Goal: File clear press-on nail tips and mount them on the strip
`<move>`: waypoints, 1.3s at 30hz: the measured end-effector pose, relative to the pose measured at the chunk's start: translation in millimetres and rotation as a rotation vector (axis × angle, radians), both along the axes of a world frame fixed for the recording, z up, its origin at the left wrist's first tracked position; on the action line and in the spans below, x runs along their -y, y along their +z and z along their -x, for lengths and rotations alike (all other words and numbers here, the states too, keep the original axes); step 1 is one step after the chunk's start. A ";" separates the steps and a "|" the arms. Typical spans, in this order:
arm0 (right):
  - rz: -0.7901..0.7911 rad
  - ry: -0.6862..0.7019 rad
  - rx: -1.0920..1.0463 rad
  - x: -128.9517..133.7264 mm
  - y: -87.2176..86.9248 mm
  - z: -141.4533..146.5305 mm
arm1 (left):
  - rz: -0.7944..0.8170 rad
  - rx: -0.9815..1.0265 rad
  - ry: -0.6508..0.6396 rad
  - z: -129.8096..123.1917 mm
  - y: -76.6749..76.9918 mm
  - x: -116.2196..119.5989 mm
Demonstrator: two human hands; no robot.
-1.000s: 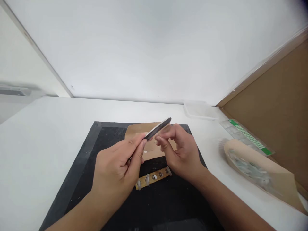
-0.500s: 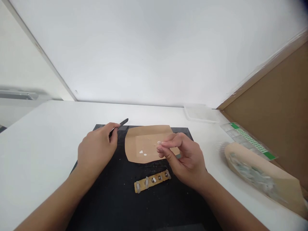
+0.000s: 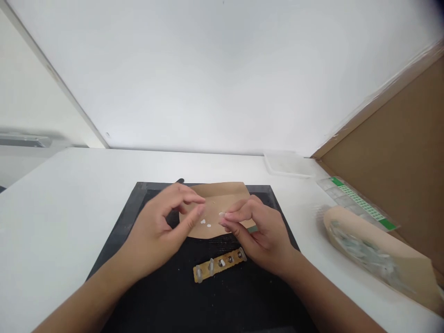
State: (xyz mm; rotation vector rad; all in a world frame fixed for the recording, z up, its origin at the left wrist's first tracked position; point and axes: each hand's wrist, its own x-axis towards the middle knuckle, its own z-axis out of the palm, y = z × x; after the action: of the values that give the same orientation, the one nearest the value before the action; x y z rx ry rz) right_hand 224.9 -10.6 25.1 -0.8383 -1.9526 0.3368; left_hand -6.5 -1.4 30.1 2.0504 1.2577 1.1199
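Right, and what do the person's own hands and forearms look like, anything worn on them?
The left hand and right hand are both ungloved, with no ring visible. The left forearm and right forearm show no sleeve, watch, bracelet or cable.

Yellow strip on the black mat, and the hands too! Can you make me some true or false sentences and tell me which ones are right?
1. The yellow strip lies on the black mat. True.
2. The left hand is squeezing the black stick. False: the left hand has its fingers apart, and the tip of the black stick shows beyond it.
3. The right hand pinches a small pale piece. True.
4. The brown paper is under the yellow strip. False: the brown paper lies farther back, not touching the strip.
5. White bits lie on the brown paper. True.
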 end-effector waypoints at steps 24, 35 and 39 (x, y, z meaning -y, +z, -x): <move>0.011 0.066 0.114 2.0 -5.9 -1.5 | 0.026 0.086 -0.185 -11.5 -4.9 10.1; 0.062 0.156 0.175 1.4 -6.4 -7.7 | -0.380 -0.267 -0.295 1.2 -2.4 10.9; 0.064 0.149 0.173 2.3 -7.4 -7.8 | -0.461 -0.358 -0.238 0.8 -0.8 12.1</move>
State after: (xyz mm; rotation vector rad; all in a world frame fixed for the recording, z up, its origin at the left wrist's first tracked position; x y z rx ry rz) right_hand 232.6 -12.9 17.8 -0.7862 -2.1813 0.4283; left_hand -7.3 -13.5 29.4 2.7607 0.9238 1.0302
